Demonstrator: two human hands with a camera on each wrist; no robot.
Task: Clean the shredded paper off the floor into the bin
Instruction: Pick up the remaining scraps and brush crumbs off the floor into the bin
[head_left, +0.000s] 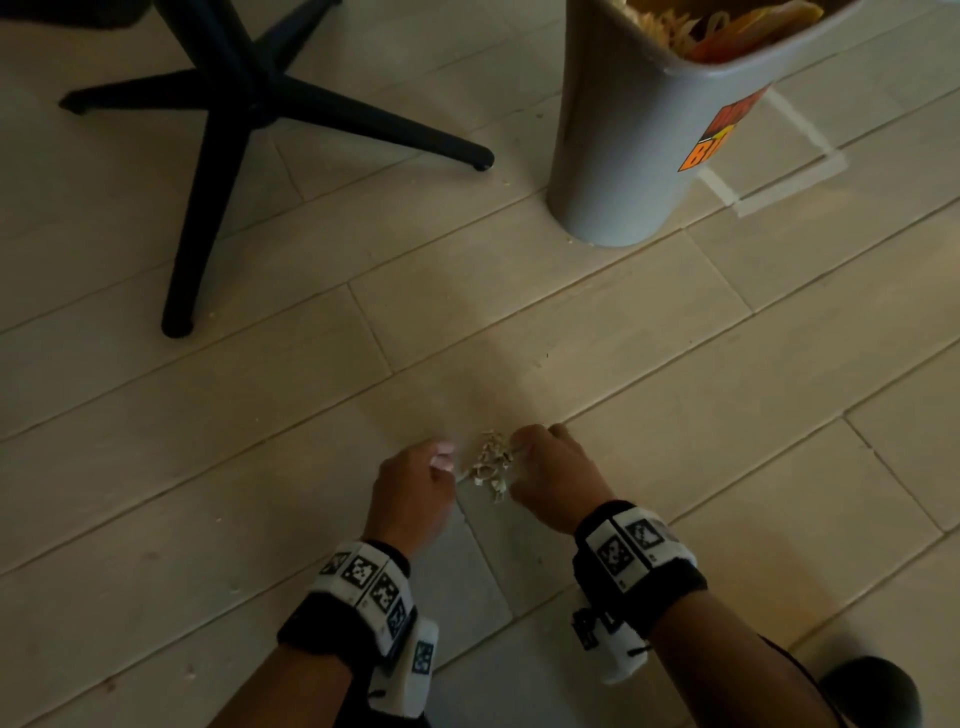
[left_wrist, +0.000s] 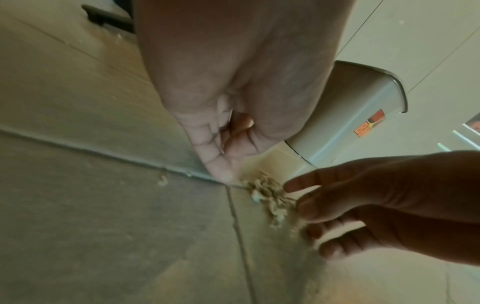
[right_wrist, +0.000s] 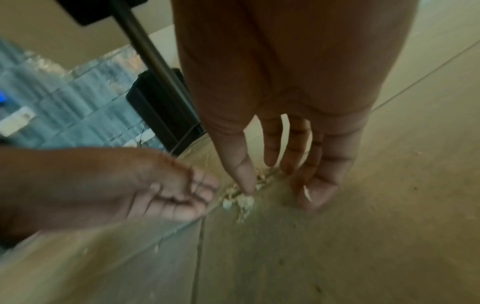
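Nearest the person, both wrists carry marker-printed bands, and the two hands are down at the floor (head_left: 675, 364) on either side of one small heap of shredded paper (head_left: 488, 464). The left hand (head_left: 413, 493) sits just to the left of the heap with its fingers curled inward; the left wrist view shows the palm cupped and holding nothing that can be made out. The right hand (head_left: 556, 480) is at the heap's right edge, fingers extended and spread downward with the tips on the tiles and in the scraps, as the right wrist view shows; it has nothing clasped yet. This looks like gathering the heap together for a scoop.

A few stray flecks (head_left: 235, 590) lie on the tiles to the left of the arms, well apart from the heap. Further out, a black chair base (head_left: 228, 98) stands on the left.

Farthest, up and to the right, the grey bin (head_left: 623, 145) stands upright with shredded paper and orange scraps already reaching its rim. By that, most of the job appears done: what remains is this last small heap, the scattered flecks, and a crumb or two at the bin's foot
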